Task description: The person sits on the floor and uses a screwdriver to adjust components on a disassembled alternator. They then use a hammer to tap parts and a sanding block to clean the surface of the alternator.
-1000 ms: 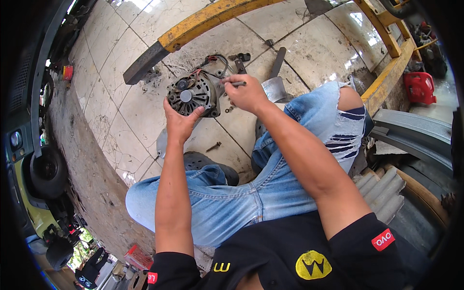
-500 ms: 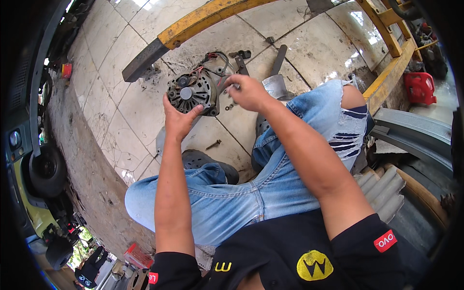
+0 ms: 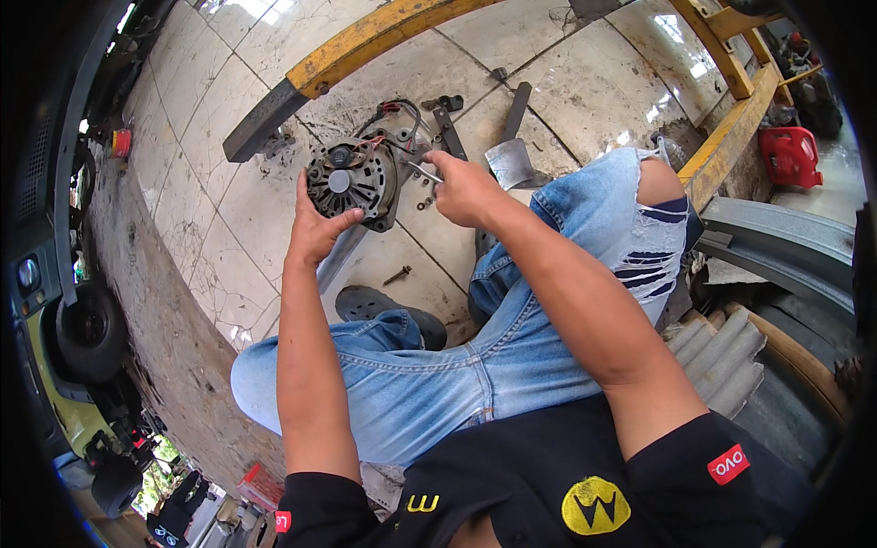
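A round grey alternator (image 3: pixel 375 183) with a slotted end cover rests on the tiled floor in front of me. My left hand (image 3: pixel 318 228) grips its near left edge, the thumb on the lower rim and the fingers along the side. My right hand (image 3: pixel 463 190) is closed around a thin silver metal tool (image 3: pixel 426 172), whose tip reaches the alternator's right side; its exact kind is partly hidden by the fingers. Red and black wires (image 3: pixel 395 111) loop from the alternator's top. Small nuts or washers (image 3: pixel 422 205) lie by my right hand, and a bolt (image 3: pixel 397 275) lies nearer me.
Beyond the alternator are dark metal strips (image 3: pixel 449 133) and a flat blade-like metal piece (image 3: pixel 510 164). A yellow metal frame (image 3: pixel 384 38) arches over the far floor. A red jerrycan (image 3: pixel 789 157) stands at the right. Corrugated sheets (image 3: pixel 717 361) lie beside my right leg.
The silver tool in my right hand now shows more clearly, angled against the alternator's side. The whole scene has shifted slightly left; my left hand keeps its grip.
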The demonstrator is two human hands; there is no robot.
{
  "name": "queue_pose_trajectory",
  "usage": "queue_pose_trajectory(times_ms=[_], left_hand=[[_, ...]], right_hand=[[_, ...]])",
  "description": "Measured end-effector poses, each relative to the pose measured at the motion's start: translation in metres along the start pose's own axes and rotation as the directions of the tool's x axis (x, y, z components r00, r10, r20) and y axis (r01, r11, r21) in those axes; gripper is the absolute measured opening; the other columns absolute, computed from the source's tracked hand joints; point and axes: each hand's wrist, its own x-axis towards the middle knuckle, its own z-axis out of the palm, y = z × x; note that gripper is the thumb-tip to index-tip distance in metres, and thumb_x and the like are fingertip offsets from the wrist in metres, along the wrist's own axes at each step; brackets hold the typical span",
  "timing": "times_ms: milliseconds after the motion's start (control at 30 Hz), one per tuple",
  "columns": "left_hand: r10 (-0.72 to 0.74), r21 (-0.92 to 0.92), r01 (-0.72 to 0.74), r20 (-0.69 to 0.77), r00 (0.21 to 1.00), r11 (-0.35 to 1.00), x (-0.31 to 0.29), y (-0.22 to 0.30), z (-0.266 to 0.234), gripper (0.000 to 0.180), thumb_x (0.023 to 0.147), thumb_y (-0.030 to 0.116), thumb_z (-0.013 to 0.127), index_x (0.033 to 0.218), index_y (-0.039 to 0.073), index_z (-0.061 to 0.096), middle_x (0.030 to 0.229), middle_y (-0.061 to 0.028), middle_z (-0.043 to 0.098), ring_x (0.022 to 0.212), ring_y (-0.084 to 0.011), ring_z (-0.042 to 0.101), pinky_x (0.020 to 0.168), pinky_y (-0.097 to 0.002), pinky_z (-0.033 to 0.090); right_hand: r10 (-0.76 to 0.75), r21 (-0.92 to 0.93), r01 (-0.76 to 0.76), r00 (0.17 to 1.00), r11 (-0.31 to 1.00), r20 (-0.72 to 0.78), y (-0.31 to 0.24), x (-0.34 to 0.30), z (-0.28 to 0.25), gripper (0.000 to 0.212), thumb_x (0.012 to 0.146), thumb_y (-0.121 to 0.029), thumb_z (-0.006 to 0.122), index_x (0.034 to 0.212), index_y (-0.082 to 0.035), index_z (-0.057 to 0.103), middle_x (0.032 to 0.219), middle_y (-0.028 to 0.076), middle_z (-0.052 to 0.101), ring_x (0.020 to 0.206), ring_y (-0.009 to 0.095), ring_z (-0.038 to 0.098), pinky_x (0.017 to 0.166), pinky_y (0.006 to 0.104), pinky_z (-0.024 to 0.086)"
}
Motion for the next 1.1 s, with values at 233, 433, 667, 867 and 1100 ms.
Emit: queue_pose_trajectory(times_ms=[233, 433, 667, 867, 1100], left_hand=[[-0.007, -0.089, 0.007, 0.000, 1.000, 0.996, 0.000, 0.001, 0.002, 0.129, 0.060, 0.014, 0.095, 0.157, 0.004, 0.011, 0.146, -0.0216, 0.048, 0.134, -0.0318, 0.048, 0.114, -0.0366, 0.036], [-0.021, -0.054, 0.020, -0.011, 1.000, 0.998, -0.002, 0.008, 0.004, 0.129, 0.059, 0.013, 0.096, 0.157, 0.004, 0.013, 0.146, -0.0220, 0.049, 0.133, -0.0313, 0.049, 0.113, -0.0363, 0.037], [0.014, -0.053, -0.016, -0.045, 0.999, 0.998, -0.001, -0.003, 0.004, 0.129, 0.059, 0.013, 0.095, 0.157, 0.003, 0.013, 0.147, -0.0230, 0.048, 0.134, -0.0315, 0.048, 0.114, -0.0360, 0.036], [-0.022, -0.091, 0.019, -0.029, 0.999, 0.996, -0.002, 0.005, 0.007, 0.128, 0.060, 0.011, 0.094, 0.157, 0.003, 0.012, 0.146, -0.0226, 0.048, 0.134, -0.0312, 0.048, 0.114, -0.0358, 0.036], [-0.003, -0.024, 0.001, -0.057, 0.998, 1.000, -0.004, 0.006, 0.006, 0.127, 0.060, 0.011, 0.094, 0.157, 0.004, 0.012, 0.146, -0.0223, 0.048, 0.134, -0.0313, 0.048, 0.113, -0.0368, 0.037]], right_hand=[[-0.067, -0.150, 0.065, 0.998, 0.987, -0.010, -0.001, 0.020, 0.007, 0.045, 0.085, -0.006, 0.054, 0.129, -0.010, 0.065, 0.101, 0.023, 0.070, 0.100, 0.040, 0.066, 0.088, 0.0473, 0.052], [-0.123, -0.467, 0.205, 0.972, 0.860, 0.201, -0.008, 0.028, -0.019, 0.038, 0.081, -0.007, 0.060, 0.117, -0.015, 0.071, 0.103, 0.015, 0.072, 0.101, 0.033, 0.069, 0.087, 0.0442, 0.055], [-0.241, -0.484, 0.250, 0.967, 0.838, 0.082, -0.019, 0.017, -0.029, 0.031, 0.084, -0.007, 0.058, 0.111, -0.015, 0.072, 0.107, 0.009, 0.072, 0.103, 0.029, 0.068, 0.083, 0.0423, 0.056], [-0.200, -0.488, 0.246, 0.969, 0.837, 0.146, -0.014, 0.024, -0.015, 0.031, 0.085, -0.005, 0.056, 0.110, -0.013, 0.072, 0.108, 0.009, 0.071, 0.103, 0.031, 0.068, 0.084, 0.0429, 0.056], [-0.168, -0.459, 0.200, 0.980, 0.866, 0.111, -0.017, 0.019, -0.022, 0.043, 0.080, -0.004, 0.060, 0.121, -0.014, 0.068, 0.105, 0.014, 0.069, 0.102, 0.034, 0.067, 0.083, 0.0450, 0.055]])
